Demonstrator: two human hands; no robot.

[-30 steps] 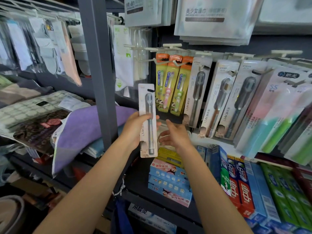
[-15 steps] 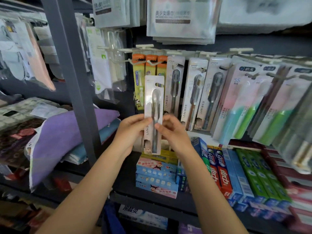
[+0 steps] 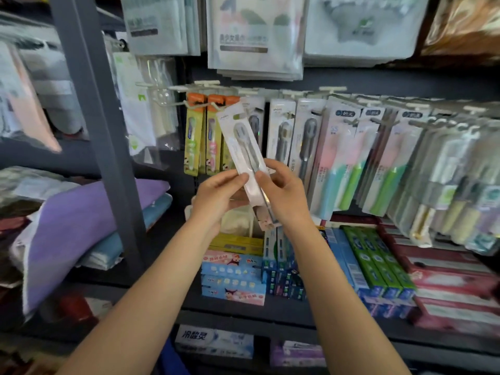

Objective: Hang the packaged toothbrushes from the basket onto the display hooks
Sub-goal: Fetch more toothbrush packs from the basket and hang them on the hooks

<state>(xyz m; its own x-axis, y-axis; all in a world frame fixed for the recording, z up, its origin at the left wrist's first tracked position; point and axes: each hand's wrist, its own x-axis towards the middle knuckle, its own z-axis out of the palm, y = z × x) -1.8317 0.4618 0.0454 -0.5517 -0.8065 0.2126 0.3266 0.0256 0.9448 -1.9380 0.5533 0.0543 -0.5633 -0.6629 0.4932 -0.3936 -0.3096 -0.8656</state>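
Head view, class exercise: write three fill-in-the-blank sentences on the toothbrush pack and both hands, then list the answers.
1. The toothbrush pack is held by ____ hands, the left hand and right hand.
2. The pack's top end leans toward the person's ____.
3. The children's toothbrush packs on the hook have ____ tops.

Answers: both; left; orange

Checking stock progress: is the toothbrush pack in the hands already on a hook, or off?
Off. The toothbrush pack is tilted, pinched between the left hand and right hand, in front of the hooks.
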